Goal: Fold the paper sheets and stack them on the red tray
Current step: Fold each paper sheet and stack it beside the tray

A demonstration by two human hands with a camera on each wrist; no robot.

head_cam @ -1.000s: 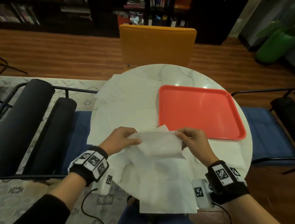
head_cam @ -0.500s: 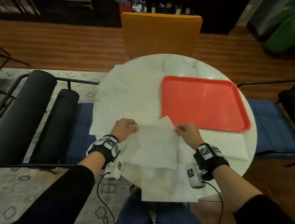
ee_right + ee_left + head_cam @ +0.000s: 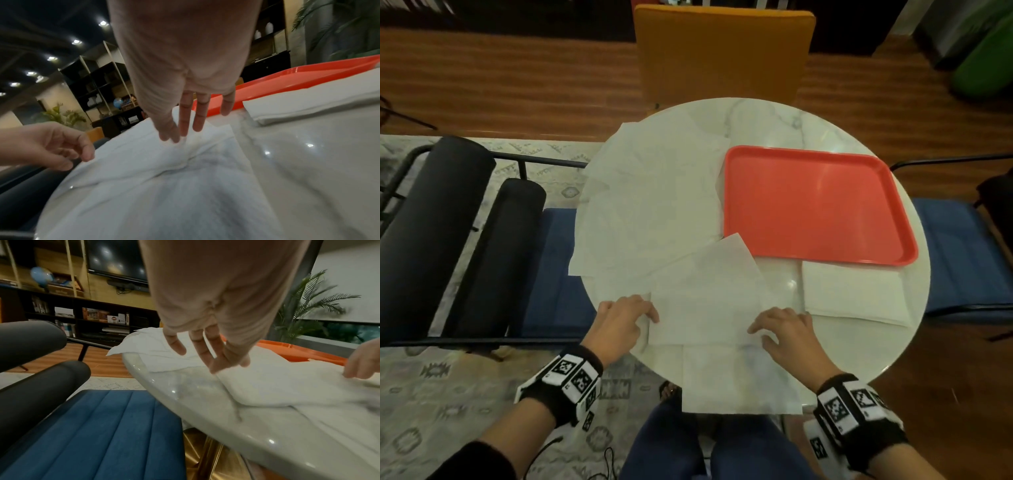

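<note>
the round white bench (image 3: 808, 126) is the biggest thing here; the red tray (image 3: 815, 205) lies flat on its far right part, with nothing on it; a big spread of loose paper sheets (image 3: 650, 198) covers the far left part of the bench, touching the tray's left side and hanging a little past the left edge; the folded sheet (image 3: 709, 294) lies flat near the front edge, in the middle, and its far corner just touches the near left corner of the tray; under it another flat sheet (image 3: 739, 380) hangs over the front edge of the bench; a small pile of folded paper (image 3: 856, 294) lies at the right edge, just in front of the tray; the left hand (image 3: 625, 317) rests at the left side of the folded sheet, fingers (image 3: 207, 353) straight and a bit spread, tips pressing on the paper's edge; the right hand (image 3: 786, 330) rests at the near right corner of the same sheet, fingers (image 3: 185, 120) straight and pressing the paper down onto the bench; neither hand is curled round anything; the two hands are well apart, one at each side of the sheet; a yellow chair (image 3: 722, 51) stands at the far edge, and a blue seat (image 3: 558, 267) is beside the left edge.
</note>
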